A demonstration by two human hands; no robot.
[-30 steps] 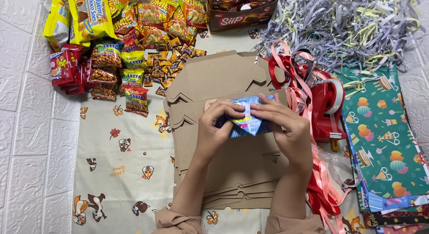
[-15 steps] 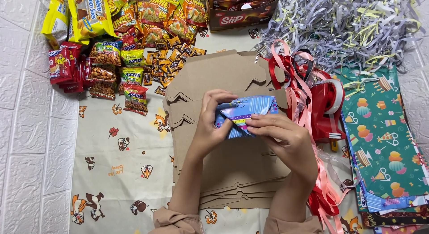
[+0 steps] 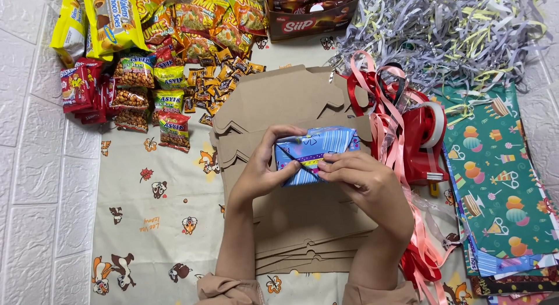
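Turned flatter since earlier: blue wrapped box (image 3: 314, 153), over cardboard stack (image 3: 291, 223). Left hand (image 3: 262, 171) clamped on end, right hand (image 3: 364, 180) fingers pressing folded flap. Step: sealing; next needs tape dispenser (image 3: 428, 136).

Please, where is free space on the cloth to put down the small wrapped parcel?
The printed cloth lies bare between the white wall panels and the cardboard stack, below the snack packets. The right side is crowded with ribbons and gift paper.

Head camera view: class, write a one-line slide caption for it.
Both hands, left and right, fold blue wrapping paper around a small parcel above flat cardboard sheets.
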